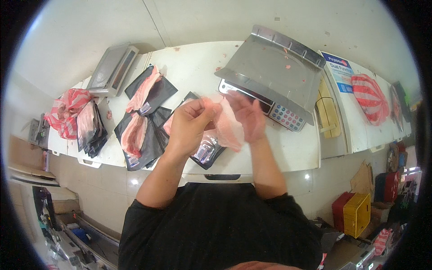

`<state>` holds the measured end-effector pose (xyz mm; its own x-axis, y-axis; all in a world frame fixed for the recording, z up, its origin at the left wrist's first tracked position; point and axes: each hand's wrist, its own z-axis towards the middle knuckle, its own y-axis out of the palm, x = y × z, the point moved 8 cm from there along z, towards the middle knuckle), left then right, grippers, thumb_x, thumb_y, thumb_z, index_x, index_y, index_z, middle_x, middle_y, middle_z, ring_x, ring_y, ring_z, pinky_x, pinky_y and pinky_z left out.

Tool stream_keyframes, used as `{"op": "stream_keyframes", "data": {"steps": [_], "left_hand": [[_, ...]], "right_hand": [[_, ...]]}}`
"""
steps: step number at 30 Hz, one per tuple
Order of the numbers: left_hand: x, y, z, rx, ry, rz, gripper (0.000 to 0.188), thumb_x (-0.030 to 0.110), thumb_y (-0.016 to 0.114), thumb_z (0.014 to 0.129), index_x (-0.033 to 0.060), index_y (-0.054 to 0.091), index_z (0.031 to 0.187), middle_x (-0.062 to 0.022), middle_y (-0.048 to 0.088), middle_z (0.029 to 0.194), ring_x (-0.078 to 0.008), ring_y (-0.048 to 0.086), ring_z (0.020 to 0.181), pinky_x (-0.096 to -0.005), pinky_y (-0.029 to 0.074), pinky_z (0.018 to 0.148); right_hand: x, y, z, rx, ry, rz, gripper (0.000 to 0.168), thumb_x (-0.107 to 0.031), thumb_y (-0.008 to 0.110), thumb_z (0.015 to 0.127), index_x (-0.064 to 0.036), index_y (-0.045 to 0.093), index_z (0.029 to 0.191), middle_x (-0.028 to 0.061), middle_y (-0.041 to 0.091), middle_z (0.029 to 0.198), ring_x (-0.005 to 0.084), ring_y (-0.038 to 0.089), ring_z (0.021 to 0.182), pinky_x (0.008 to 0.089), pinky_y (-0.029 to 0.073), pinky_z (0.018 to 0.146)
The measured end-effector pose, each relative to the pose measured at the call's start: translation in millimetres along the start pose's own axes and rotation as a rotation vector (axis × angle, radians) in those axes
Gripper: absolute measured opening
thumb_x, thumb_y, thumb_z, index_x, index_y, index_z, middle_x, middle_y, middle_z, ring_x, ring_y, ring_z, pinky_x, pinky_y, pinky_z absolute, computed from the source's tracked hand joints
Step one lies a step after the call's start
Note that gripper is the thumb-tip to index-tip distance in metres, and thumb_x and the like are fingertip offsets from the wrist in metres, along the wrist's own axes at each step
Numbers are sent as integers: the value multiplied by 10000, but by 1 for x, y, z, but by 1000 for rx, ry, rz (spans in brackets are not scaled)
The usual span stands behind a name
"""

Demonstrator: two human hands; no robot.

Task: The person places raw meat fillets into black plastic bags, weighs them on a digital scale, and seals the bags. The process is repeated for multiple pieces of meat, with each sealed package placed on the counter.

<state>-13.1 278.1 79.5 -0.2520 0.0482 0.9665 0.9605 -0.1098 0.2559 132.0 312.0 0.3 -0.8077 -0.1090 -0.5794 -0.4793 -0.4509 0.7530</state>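
My left hand [190, 125] pinches the upper end of a pale pink slice of raw meat [229, 126] between thumb and fingers, and the slice hangs down. Beside it, on the right, is my right hand [248, 116], blurred, fingers spread; whether it touches the slice cannot be told. Below the hands lies a black plastic pouch with a clear face [208, 152], partly hidden by the left hand and the slice. Further left, streaky strips of raw meat [134, 135] rest on black pouches [153, 130]. A digital scale [288, 116] with a metal tray stands behind the right hand.
At the left are a second scale [109, 69], a red-and-white striped bag [67, 108] and stacked pouches with meat [88, 126]. Another striped bag [370, 98] sits on a white freezer at the right. Meat scraps dot the white top. Crates [357, 216] stand on the floor.
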Motion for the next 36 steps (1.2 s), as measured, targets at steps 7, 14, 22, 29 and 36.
{"op": "stream_keyframes", "data": {"steps": [7,14,22,29,36], "left_hand": [[2,-8,-7,274,308,309,197,147,700,972,-21,754,1060,-131,619,1337,-157,665,999,-285,539,769],[-59,-25,-27,387,61,500,405,287,768,901,41,710,1217,-142,515,1450,-230,568,1212,-353,485,911],[-60,-38,-60,206,243,911,701,291,837,795,44,528,1373,-166,528,1355,-294,525,1213,-439,445,956],[-83,-11,-52,-51,310,1403,486,131,809,786,29,574,1200,-161,624,1097,-351,631,1005,-457,517,840],[-63,-19,-48,-91,486,1193,287,-13,739,814,13,609,1069,-154,635,830,-347,660,724,-418,547,640]], "right_hand": [[42,54,-27,-110,72,772,988,-675,543,960,-141,122,1677,102,191,1726,263,229,1570,425,122,1300],[38,48,-78,139,141,698,935,-539,577,970,-70,157,1661,127,254,1704,255,265,1560,425,137,1299],[39,9,-146,365,109,717,904,-486,575,951,-27,212,1640,157,286,1686,287,268,1560,448,157,1302],[71,-13,-207,580,149,772,844,-449,549,936,-25,288,1618,172,305,1681,290,281,1563,478,158,1305],[107,-4,-159,625,175,777,761,-391,520,960,3,340,1586,190,399,1626,309,345,1532,463,197,1297]]}}
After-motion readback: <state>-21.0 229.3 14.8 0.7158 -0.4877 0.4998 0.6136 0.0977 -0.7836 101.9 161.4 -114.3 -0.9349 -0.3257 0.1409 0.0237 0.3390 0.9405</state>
